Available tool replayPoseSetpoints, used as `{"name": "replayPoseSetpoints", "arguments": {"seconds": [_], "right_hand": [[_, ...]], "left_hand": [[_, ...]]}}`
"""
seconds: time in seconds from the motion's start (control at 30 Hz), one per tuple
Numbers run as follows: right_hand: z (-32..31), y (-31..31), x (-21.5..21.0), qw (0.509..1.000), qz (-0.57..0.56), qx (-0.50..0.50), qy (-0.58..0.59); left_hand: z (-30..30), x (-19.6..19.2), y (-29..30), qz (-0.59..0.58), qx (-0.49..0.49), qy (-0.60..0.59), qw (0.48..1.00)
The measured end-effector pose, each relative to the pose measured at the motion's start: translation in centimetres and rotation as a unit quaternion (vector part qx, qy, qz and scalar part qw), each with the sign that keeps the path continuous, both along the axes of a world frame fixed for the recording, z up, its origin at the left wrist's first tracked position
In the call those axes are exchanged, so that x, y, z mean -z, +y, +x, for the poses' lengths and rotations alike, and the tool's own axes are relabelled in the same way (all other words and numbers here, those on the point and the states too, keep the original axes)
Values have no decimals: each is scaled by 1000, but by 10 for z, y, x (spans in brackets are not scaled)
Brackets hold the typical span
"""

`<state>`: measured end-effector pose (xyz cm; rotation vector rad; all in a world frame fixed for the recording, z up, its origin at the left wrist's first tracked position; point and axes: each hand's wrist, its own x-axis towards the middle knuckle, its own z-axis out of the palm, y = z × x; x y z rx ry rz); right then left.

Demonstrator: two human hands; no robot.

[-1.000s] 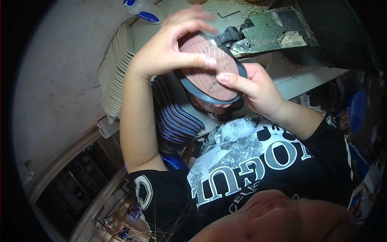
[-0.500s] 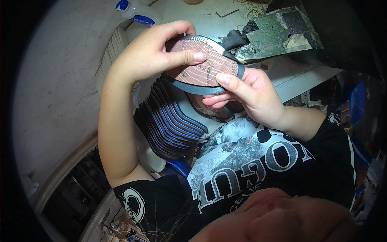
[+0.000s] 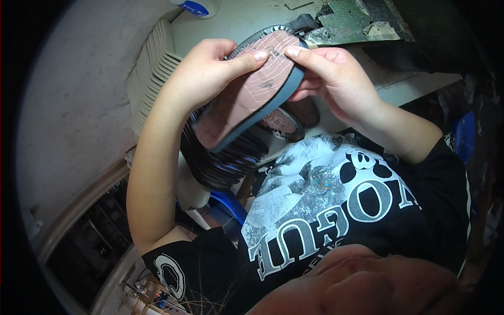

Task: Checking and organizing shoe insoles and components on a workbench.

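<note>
Between both hands I hold a shoe sole [image 3: 241,102] with a pinkish-brown, lined top and a dark grey rubber edge. My left hand [image 3: 210,65] grips its far left side, thumb pressed on the top near the far end. My right hand [image 3: 336,71] pinches the right edge at that same end, thumb on top and fingers curled beneath. The sole's other end slants down to the left, over a stack of dark soles [image 3: 226,165] with blue lines along their edges. Just below my right hand lie more brown-topped soles [image 3: 283,123] on the table.
A row of pale curved pieces [image 3: 152,79] stands along the wall at left. At the back are a white bottle with a blue label [image 3: 199,8], a hex key [image 3: 299,6] and a worn green metal part [image 3: 346,23]. The table edge [image 3: 409,86] runs at right.
The sole has been turned, so its length now shows, sloping down to the left. My right hand has moved up its edge, bringing the thumbs close together. The view has shifted slightly.
</note>
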<state>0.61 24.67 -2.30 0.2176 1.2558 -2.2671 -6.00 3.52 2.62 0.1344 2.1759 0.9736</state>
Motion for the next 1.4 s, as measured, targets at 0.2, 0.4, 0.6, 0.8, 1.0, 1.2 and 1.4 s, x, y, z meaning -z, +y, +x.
{"name": "replayPoseSetpoints", "arguments": {"seconds": [0.2, 0.4, 0.6, 0.8, 1.0, 1.2, 1.4], "right_hand": [[13, 6, 0, 998, 35, -22, 45], [-5, 7, 29, 975, 120, -119, 142], [-28, 1, 27, 984, 128, -78, 99], [-4, 27, 36, 989, 93, -102, 51], [35, 39, 15, 969, 58, -233, -64], [33, 25, 11, 995, 17, -94, -36], [26, 12, -4, 999, -9, -25, -23]], "left_hand": [[18, 6, 14, 33, -89, -91, 991], [6, 14, 17, 81, -154, -91, 980], [-11, 20, -3, 72, -82, -62, 992], [11, 33, 16, 123, -219, 4, 968], [5, 32, 13, 163, -262, -5, 951], [-35, 27, 8, 66, -156, -31, 985], [-64, 24, -5, -15, 61, 385, 921]]}}
